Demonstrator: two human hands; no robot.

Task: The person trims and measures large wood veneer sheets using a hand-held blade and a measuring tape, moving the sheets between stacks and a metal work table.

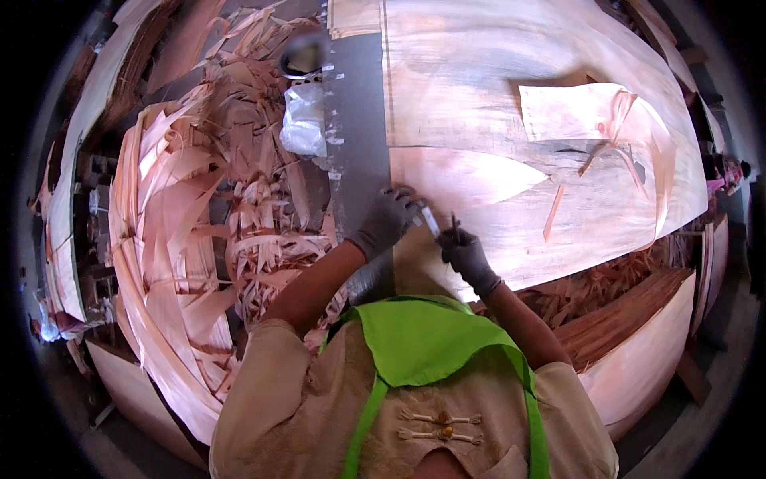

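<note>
My left hand (384, 221), in a dark grey glove, is at the dark strip along the table's edge. Its fingers are closed at the upper end of a short, narrow white strip (431, 220). Just right of it, my right hand (471, 259), also gloved, is closed around a slim dark tool (455, 223); its exact kind is too small to make out. The white strip's lower end comes close to the right fingers. Beneath both hands lie pale wood veneer sheets (471, 180), one ending in a point to the right.
Torn veneer (590, 112) lies curled on the large sheet, with a thin sliver (554, 213) nearby. Heaps of veneer scraps (271, 247) fill the left side. A clear plastic bag (304, 120) and a dark round container (303, 57) sit beside the table edge. A veneer stack (630, 343) stands right.
</note>
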